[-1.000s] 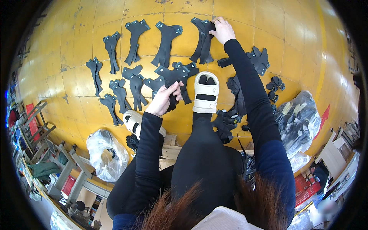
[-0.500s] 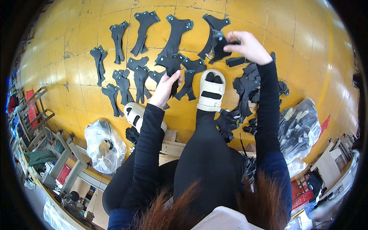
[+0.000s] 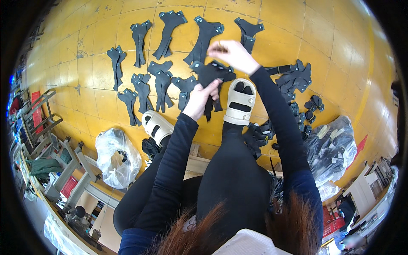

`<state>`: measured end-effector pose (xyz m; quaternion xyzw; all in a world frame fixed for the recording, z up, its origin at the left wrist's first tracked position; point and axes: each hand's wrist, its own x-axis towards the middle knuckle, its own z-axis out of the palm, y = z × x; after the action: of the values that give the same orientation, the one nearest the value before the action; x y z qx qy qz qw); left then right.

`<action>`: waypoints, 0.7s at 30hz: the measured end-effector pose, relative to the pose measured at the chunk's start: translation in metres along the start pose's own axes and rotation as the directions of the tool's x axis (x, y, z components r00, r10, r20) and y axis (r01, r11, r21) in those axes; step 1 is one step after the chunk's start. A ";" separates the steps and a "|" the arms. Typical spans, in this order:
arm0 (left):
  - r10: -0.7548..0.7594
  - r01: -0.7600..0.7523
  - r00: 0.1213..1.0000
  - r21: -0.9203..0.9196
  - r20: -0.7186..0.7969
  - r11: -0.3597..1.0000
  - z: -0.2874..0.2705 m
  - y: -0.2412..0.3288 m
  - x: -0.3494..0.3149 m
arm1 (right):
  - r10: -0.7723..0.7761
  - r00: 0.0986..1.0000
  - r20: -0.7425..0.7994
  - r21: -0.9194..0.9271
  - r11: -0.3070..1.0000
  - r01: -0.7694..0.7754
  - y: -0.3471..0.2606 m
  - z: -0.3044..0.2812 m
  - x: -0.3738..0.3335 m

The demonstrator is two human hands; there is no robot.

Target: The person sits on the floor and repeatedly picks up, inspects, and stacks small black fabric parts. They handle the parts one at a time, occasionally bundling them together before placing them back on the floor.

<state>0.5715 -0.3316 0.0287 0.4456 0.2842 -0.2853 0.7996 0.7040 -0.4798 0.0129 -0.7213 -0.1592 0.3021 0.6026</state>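
Observation:
Pinched between the thumb and fingers of my left hand (image 3: 201, 98) is a stack of black fabric pieces (image 3: 216, 74), wide at the top with narrow strips hanging down and small pale tags along its far edge. My right hand (image 3: 234, 55) hovers just beyond that stack, fingers bent and slightly apart, and nothing shows in them. Similar black cut pieces lie in two rows on the yellow floor. Nearest my right hand are one forked piece (image 3: 205, 38) and another (image 3: 248, 32). Beside my left hand lies a smaller piece (image 3: 184, 87).
Heaped black pieces (image 3: 295, 78) and small dark bundles (image 3: 313, 106) lie to the right. A clear plastic bag of dark items (image 3: 331, 140) stands at the right, a whitish bag (image 3: 117, 159) at the left. My sandals (image 3: 239, 102) rest among the pieces. Metal frames (image 3: 42, 117) line the left.
My right hand has moved left from the far right piece, and the black piece it held is no longer in it. My left hand has shifted right with its fabric, which now looks broader.

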 end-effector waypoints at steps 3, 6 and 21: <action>-0.008 -0.006 0.991 -0.107 -0.133 0.994 -0.014 -0.002 0.001 | -0.058 0.944 -0.324 -0.299 0.953 -0.044 0.055 -0.002 0.050; 0.006 -0.031 0.992 -0.197 -0.126 0.980 -0.032 -0.001 0.006 | -0.221 0.853 -0.473 -0.707 0.673 -0.218 0.087 0.001 0.077; 0.221 -0.317 0.916 -0.264 -0.336 0.911 -0.048 0.014 0.002 | -0.236 0.909 -0.344 -0.326 0.938 0.121 0.037 0.002 0.038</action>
<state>0.5730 -0.2841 0.0137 0.3865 0.3783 -0.0518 0.8396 0.7271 -0.4638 -0.0321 -0.8302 -0.1497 0.0730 0.5319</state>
